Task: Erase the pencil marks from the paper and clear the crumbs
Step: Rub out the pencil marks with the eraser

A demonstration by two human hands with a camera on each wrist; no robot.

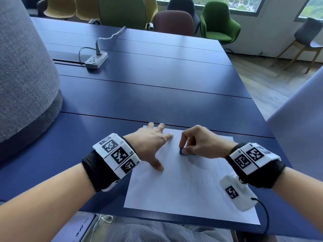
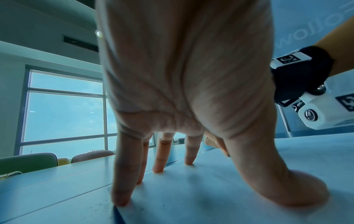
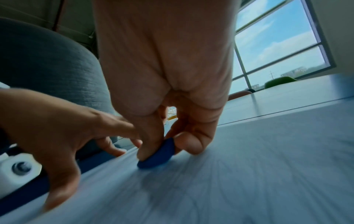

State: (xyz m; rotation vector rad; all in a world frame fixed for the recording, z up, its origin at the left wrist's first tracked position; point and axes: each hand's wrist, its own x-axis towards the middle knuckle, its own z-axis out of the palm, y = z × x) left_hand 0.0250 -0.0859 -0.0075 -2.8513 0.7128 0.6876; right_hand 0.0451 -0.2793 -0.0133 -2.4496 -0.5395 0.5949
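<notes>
A white sheet of paper (image 1: 183,186) lies at the near edge of the blue table (image 1: 148,88), with faint pencil lines on its right half. My left hand (image 1: 153,145) is spread flat, fingertips and thumb pressing the sheet's upper left corner (image 2: 172,194). My right hand (image 1: 197,142) pinches a small blue eraser (image 1: 182,151) between thumb and fingers, its lower edge touching the paper (image 3: 249,174). The right wrist view shows the eraser (image 3: 159,154) blurred against the sheet, beside the left hand (image 3: 63,124). A few fine crumbs lie on the table by the left little finger (image 2: 120,195).
A white power strip (image 1: 96,59) with a grey cable sits far back on the left of the table. A grey upholstered form (image 1: 26,75) rises at the left. Several chairs (image 1: 218,23) stand beyond the far edge. A pale panel (image 1: 300,128) is at the right.
</notes>
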